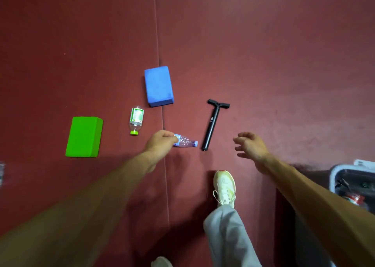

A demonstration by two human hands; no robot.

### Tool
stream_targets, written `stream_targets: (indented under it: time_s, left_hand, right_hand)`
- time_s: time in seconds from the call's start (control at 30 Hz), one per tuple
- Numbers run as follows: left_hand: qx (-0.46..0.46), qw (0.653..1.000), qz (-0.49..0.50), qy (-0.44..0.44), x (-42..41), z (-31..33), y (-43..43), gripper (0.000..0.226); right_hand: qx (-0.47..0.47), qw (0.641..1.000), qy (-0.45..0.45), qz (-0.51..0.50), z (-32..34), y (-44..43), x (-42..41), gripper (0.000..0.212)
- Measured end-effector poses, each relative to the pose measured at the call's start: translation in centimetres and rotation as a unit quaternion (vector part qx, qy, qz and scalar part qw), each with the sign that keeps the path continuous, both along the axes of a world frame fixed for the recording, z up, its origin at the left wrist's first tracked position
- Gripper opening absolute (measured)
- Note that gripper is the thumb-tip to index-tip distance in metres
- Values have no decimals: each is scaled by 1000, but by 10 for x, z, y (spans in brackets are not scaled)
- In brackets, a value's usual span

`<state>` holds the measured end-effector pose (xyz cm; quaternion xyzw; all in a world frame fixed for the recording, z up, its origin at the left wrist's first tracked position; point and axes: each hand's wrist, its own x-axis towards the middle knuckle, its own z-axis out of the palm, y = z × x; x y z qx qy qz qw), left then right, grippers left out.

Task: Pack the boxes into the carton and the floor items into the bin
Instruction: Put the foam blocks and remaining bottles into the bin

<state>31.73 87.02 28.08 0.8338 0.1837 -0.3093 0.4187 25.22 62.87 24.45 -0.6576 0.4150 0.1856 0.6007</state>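
The left hand (pixel 160 143) reaches down and grips a clear purple-capped bottle (pixel 185 141) at its base end, fingers curled round it. The bottle lies sideways with its cap pointing right. I cannot tell whether it rests on the red floor (pixel 284 64) or is just off it. The right hand (pixel 250 146) hangs in the air with its fingers spread and loose, holding nothing.

Between the two hands, just right of the bottle's cap, a black pump (pixel 212 125) lies on the floor with its T-handle at the far end. A green-capped bottle (pixel 136 119) lies on its side to the left of the held one, cap toward the person. Beyond it a blue block (pixel 159 86) sits across a seam (pixel 156 33) in the floor, and a green block (pixel 84 137) lies well to the left.

The bin (pixel 332 177) stands at the right edge, partly cut off, with dark things and something red inside. A pale shoe (pixel 224 187) is planted on the floor below the pump.
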Motion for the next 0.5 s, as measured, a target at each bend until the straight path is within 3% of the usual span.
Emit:
stream_targets:
  time_s: [0.1,0.17,0.33,0.5]
  left_hand:
    - [-18,997,77,5,36,-36,-19,12]
    - [-13,997,75,8,57,-70,-32,7]
    - [-2,994,104,41,72,-161,-47,28]
    - [107,992,-39,52,82,-248,-43,39]
  right_hand:
    - [1,999,22,33,-42,-6,39,33]
    - [4,998,33,55,-77,-10,62,30]
    - [15,992,89,82,-165,-7,83,15]
    - [3,985,140,105,-245,-3,92,32]
